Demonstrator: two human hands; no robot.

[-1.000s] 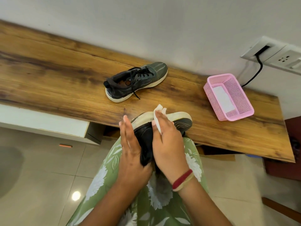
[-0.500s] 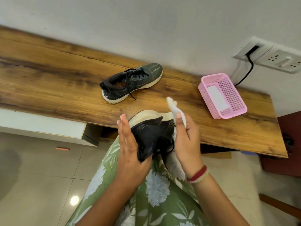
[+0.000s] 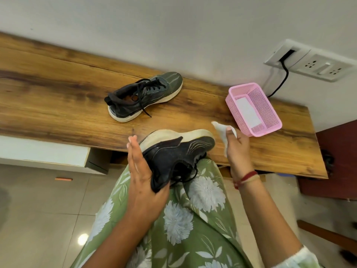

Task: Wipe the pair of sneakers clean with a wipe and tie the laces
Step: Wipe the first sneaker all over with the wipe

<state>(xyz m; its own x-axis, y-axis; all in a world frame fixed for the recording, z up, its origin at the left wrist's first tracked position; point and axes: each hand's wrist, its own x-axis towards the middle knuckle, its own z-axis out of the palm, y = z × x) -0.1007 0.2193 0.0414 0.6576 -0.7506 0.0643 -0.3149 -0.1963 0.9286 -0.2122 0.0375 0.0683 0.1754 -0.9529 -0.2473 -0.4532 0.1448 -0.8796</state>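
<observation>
Surface: long wooden counter (image 3: pixel 58 97) against a plain wall, tiled floor (image 3: pixel 38 209) below; the person is sitting at its near edge.

Change over the last second: the right hand (image 3: pixel 236 151) had the wipe (image 3: pixel 222 130) pressed to the held sneaker (image 3: pixel 179 151). It has since lifted off and swung right. It now hangs clear of the toe, near the pink basket (image 3: pixel 234 111), with the wipe pinched between thumb and fingertips. The sneaker has also turned, so its dark side panel now faces up, with the pale sole edge toward the counter.

Left hand (image 3: pixel 141 171): fingers straight and flat against the heel and sole, thumb hidden under the collar. The shoe lies on its side, partly on the green floral garment (image 3: pixel 183 219) over the lap.

Reading: one wiping pass looks finished. The hand is probably about to refold the wipe or start on the newly exposed side. Laces hang loose beneath the shoe, not yet tied.

Second sneaker (image 3: pixel 146 97): upright on the counter, well apart from both hands, laces untied and trailing.

Surroundings: the basket holds a white sheet (image 3: pixel 248 113). A socket panel (image 3: pixel 313 62) sits on the wall with a black cable (image 3: pixel 284 74) dropping behind the basket.

Obstructions: none between wipe and shoe; the basket sits close to the right hand's swing, so it could get knocked
</observation>
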